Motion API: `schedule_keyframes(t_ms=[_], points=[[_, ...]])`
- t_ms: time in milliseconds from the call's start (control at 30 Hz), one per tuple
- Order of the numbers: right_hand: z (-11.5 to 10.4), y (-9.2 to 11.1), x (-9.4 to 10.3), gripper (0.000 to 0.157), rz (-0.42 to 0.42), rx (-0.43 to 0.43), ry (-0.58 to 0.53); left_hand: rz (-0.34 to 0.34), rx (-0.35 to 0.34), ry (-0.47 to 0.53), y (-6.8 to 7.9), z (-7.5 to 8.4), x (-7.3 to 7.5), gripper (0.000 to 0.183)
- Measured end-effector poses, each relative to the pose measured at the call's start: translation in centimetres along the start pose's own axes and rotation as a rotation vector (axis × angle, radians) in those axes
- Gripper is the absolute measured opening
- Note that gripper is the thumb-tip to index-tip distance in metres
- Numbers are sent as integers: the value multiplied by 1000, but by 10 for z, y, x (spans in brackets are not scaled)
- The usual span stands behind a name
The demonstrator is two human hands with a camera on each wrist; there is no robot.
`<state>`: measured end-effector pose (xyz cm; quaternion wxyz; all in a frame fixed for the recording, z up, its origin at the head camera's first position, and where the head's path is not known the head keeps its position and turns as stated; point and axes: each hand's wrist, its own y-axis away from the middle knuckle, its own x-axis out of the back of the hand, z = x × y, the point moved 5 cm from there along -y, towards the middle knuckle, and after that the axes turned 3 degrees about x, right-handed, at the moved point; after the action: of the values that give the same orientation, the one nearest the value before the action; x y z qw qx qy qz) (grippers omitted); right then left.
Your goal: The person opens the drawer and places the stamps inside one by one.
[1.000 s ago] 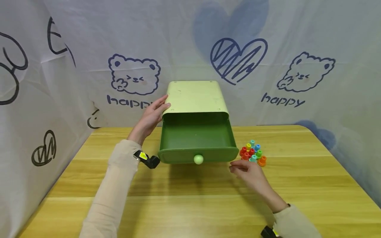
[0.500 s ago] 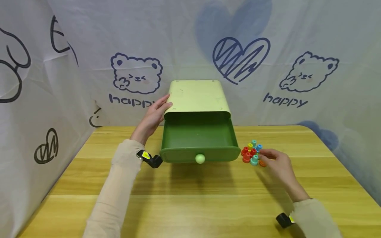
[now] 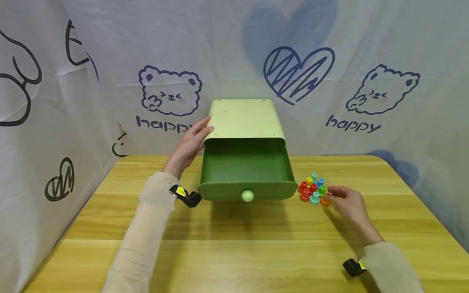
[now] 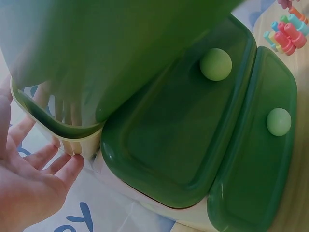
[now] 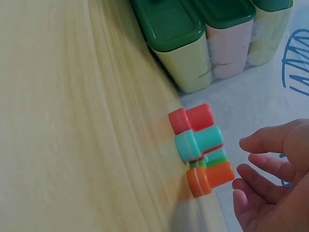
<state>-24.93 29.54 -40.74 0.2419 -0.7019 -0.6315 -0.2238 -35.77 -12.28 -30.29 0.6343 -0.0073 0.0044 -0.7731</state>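
Note:
A small chest of drawers (image 3: 245,118) stands at the table's back, its green top drawer (image 3: 247,162) pulled out with nothing visible inside. My left hand (image 3: 188,146) rests on the chest's upper left side, thumb on the top edge and fingers along the side. Beside the chest, at right, several small plastic pieces in mixed colours stand in a cluster, each with a wide round base and narrower top. My right hand (image 3: 349,205) hovers by the cluster's orange piece (image 5: 210,179), fingers loosely bent. In the right wrist view nothing shows between thumb and fingers.
Two lower green drawer fronts, one with a pale knob (image 4: 278,122), sit pushed in beneath the top drawer. Behind the wooden table (image 3: 238,256) hangs a white cloth (image 3: 227,49) with bear and heart drawings. A similar cloth hangs at the left.
My right hand has moved right, from near the drawer's front corner to the coloured pieces' right side. My left hand stays on the chest, and the drawer remains out.

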Motion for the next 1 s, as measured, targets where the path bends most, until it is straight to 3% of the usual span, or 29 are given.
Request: schedule_keyframes(t_ms=[500,1000], points=[[14,-6,-4,40,-48,-30,-61,2,-7,8,0,-1,0,59],[23,-8,-10,42,-99,-128,-43,5,-10,16,1,-1,0,59]])
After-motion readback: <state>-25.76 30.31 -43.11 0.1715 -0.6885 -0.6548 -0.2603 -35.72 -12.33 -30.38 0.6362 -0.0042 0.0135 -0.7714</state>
